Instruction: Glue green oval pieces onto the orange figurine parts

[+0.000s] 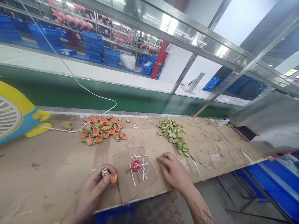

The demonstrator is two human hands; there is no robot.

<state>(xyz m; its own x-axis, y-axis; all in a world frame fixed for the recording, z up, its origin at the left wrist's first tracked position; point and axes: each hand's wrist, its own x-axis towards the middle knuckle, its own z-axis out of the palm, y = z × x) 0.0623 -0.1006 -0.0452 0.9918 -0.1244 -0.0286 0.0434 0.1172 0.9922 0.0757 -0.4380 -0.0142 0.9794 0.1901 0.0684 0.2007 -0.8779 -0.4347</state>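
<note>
My left hand [94, 188] is closed round a small orange and green toy figure [108, 175] near the front edge of the cardboard-covered bench [53, 168]. My right hand [173, 171] rests on the bench to the right, its fingertips pinched on a small green piece [159, 156] that is mostly hidden. Between the hands sits a red cap [136, 165] with several white cotton swabs [140, 166] lying across and around it.
A pile of orange and green toy figures [102, 129] lies at the back left, and a heap of green pieces [173, 134] at the back right. A yellow and blue fan [16, 115] stands at the left with a white cable [93, 93]. Behind runs a green conveyor belt [93, 93].
</note>
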